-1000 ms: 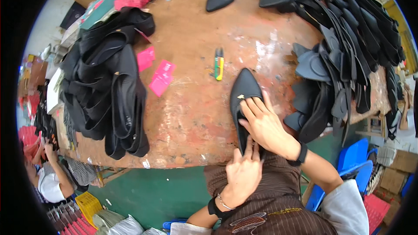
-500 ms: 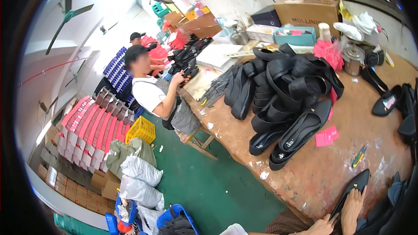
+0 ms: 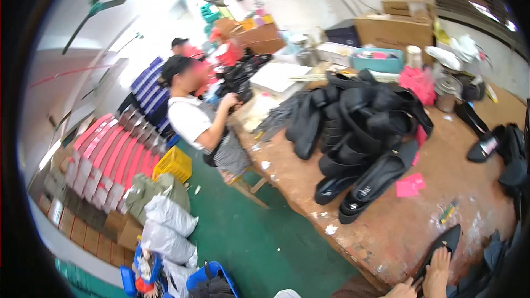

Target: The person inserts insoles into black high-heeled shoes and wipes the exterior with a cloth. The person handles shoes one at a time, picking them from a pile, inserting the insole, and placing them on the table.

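Note:
At the lower right, a black pointed flat shoe [image 3: 450, 238] with a small gold ornament lies by the table's near edge, its toe pointing away. My right hand [image 3: 438, 272] rests on the shoe's opening with its fingers stretched out flat. Closer to the heel end, my left hand [image 3: 403, 288] has its fingers closed on the shoe's left edge; the heel itself is hidden by my hands. Just beyond the toe lies a small yellow and green thread snipper [image 3: 448, 212].
A large heap of black shoes [image 3: 364, 127] covers the middle of the brown table [image 3: 353, 232]. Pink cards [image 3: 409, 185] lie beside it. More black shoes [image 3: 488, 142] lie at the right. A person [image 3: 193, 110] works at the far left side. A blue tub [image 3: 212, 281] stands on the floor.
The whole view has shifted slightly. My right hand's fingers, earlier reaching into the shoe's opening, now lie flatter over it. My left hand stays at the shoe's edge.

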